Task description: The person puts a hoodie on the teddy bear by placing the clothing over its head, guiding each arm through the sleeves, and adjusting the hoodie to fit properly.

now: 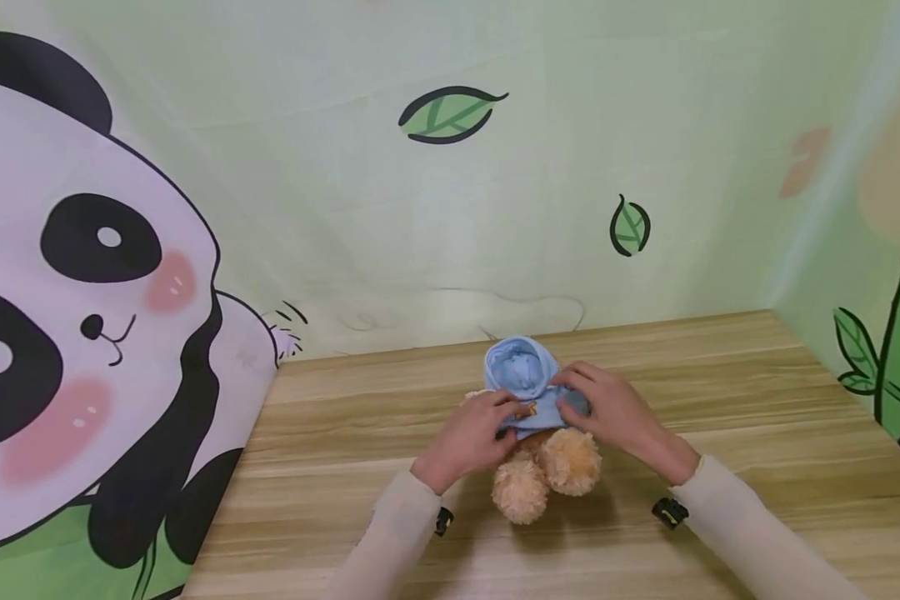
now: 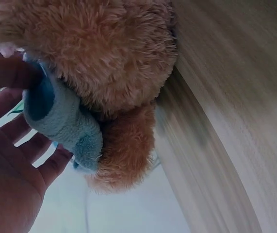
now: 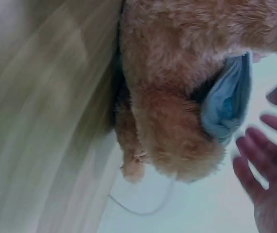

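A fluffy tan plush toy (image 1: 520,492) lies on the wooden table, its two round feet toward me. It wears a small blue hooded top (image 1: 540,412), and the hood lies spread at the far end. At the left side of the garment, my left hand (image 1: 471,435) holds its edge, with the thumb at the blue opening (image 2: 42,97) in the left wrist view. My right hand (image 1: 617,410) is by the garment's right side; its fingers are loosely spread, and the right wrist view shows them apart from the blue cloth (image 3: 228,99). The toy's head is mostly hidden.
The wooden table (image 1: 330,467) meets a pale green cloth backdrop (image 1: 330,208) behind the toy. A large printed panda (image 1: 150,325) covers the left side. More printed cloth hangs along the right edge.
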A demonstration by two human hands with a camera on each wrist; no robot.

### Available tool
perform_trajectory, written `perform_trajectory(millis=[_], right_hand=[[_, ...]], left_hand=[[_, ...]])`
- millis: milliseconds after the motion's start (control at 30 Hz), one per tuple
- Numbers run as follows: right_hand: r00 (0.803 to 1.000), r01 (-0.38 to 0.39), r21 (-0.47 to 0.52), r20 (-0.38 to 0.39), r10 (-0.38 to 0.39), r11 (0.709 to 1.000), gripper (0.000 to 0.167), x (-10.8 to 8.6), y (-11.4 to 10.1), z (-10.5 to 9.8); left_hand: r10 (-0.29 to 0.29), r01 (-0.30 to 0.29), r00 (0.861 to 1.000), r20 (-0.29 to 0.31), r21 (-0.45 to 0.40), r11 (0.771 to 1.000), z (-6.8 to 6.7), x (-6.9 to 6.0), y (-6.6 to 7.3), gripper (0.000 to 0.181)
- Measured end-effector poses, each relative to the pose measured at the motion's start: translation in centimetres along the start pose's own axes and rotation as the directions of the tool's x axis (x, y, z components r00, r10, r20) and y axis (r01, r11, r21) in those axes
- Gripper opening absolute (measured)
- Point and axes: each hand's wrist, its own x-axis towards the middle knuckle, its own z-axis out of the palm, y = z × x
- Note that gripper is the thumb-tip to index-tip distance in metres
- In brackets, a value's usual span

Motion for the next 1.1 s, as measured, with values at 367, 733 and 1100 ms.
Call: perform_trajectory(millis=[367, 733, 1100], right_hand=[[0.954, 0.202, -0.091, 0.245, -0.175, 0.975, 0.022, 0.1, -0.4, 0.6], [0.942, 0.223, -0.043, 0.267, -0.204, 0.974, 0.034, 0.1, -0.3, 0.4], [0.928, 0.304, -0.246, 0.296, -0.228, 0.920, 0.025, 1.1, -1.0, 0.3]], left_hand=[[0.008, -0.006, 0.999, -0.052, 0.029, 1.000, 0.4, 0.0, -0.3, 0.033], [0.091, -0.081, 0.994, -0.064, 0.138, 0.987, 0.7, -0.6, -1.0, 0.041], [0.089, -0.071, 0.993, -0.076, 0.221, 0.973, 0.5, -0.9, -0.8, 0.035]])
